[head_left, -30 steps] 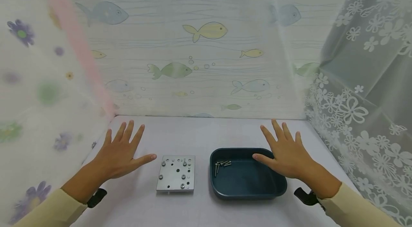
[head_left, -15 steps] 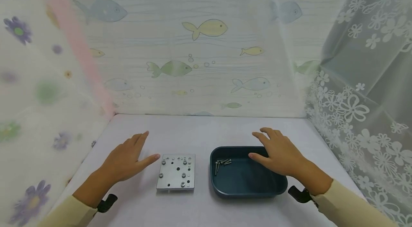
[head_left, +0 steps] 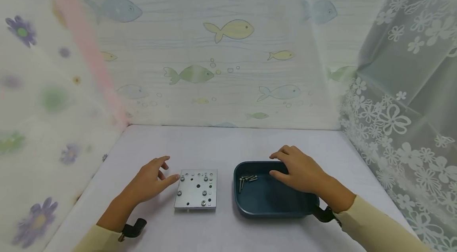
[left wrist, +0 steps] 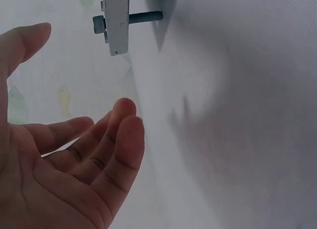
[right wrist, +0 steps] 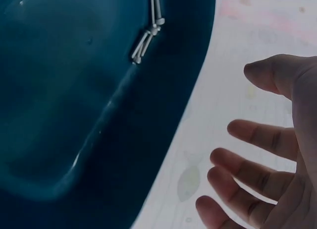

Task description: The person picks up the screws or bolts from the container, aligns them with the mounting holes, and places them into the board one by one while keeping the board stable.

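Observation:
A square silver metal plate (head_left: 192, 197) with several holes and socket-head screws lies left of the middle of the table. In the left wrist view, the threaded shank of a bolt (left wrist: 146, 17) sticks out below the plate. My left hand (head_left: 144, 183) hovers at its left side, fingers relaxed and holding nothing, thumb near the edge. To the right stands a dark blue tray (head_left: 282, 202), with several loose screws (head_left: 246, 179) at its left inside. My right hand (head_left: 303, 170) hangs over the tray's right part, fingers loosely bent and apart from the screws.
Both things stand on a white-covered table (head_left: 200, 147). A curtain with printed fish (head_left: 233, 29) closes off the back. Flowered curtain (head_left: 68, 152) hangs at the left, and lace fabric (head_left: 392, 125) at the right.
Both hands, spread wide before, have lowered and relaxed their fingers. The left has moved right towards the plate, and the right has moved left over the tray. Plate and tray have stayed put.

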### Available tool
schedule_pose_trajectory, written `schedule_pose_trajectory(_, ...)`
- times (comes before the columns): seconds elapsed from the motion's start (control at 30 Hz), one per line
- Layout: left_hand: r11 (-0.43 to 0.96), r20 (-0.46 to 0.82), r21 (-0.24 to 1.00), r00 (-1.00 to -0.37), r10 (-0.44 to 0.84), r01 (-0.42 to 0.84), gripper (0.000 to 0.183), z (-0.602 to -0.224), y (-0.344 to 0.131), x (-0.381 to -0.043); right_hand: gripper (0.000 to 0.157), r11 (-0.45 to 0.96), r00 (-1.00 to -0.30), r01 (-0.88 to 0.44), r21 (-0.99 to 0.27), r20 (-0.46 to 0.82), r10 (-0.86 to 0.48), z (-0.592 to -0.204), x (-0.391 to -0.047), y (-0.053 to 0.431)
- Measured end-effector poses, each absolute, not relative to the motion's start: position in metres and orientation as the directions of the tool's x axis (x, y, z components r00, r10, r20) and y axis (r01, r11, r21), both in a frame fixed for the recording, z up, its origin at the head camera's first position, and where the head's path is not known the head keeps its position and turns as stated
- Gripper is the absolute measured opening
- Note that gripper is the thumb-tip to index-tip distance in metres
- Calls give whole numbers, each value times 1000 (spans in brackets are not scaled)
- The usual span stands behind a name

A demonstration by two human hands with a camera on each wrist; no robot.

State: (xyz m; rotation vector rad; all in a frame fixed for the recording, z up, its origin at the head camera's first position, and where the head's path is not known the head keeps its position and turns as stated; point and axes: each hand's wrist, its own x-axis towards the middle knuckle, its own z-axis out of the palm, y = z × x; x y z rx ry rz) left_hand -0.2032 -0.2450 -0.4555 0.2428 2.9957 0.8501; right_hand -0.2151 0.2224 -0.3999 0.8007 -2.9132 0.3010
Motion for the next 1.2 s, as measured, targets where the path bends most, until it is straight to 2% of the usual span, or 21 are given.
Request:
schedule_pose_trajectory(0.17,767,-6,636,-993,117,87,79,-466,-243,-206,40,818,-842,-539,-199,145,-520,-404,-222,217)
schedule_pose_trajectory(0.4,540,-139,838,-988,74,-77,67,-484,-243,-210,36,751,-799,-594,-286,101,-593,-410,-234,209)
schedule_pose_trajectory(0.57,456,-203,878,-976,74,-148,60,-492,-244,-210,34,664,-754,-620,-418,84,-652,-417,-244,204)
schedule_pose_trajectory(0.77,324,-224,932,-960,167,-161,61,-501,-249,-210,30,616,-742,-571,-543,18,-671,-424,-250,198)
schedule_pose_trajectory(0.9,297,-220,943,-952,213,-152,64,-505,-252,-209,28,627,-745,-537,-564,-31,-666,-428,-252,192)
schedule_pose_trajectory(1.2,300,-238,940,-946,221,-166,67,-507,-254,-208,31,647,-740,-498,-577,-106,-664,-438,-259,184)
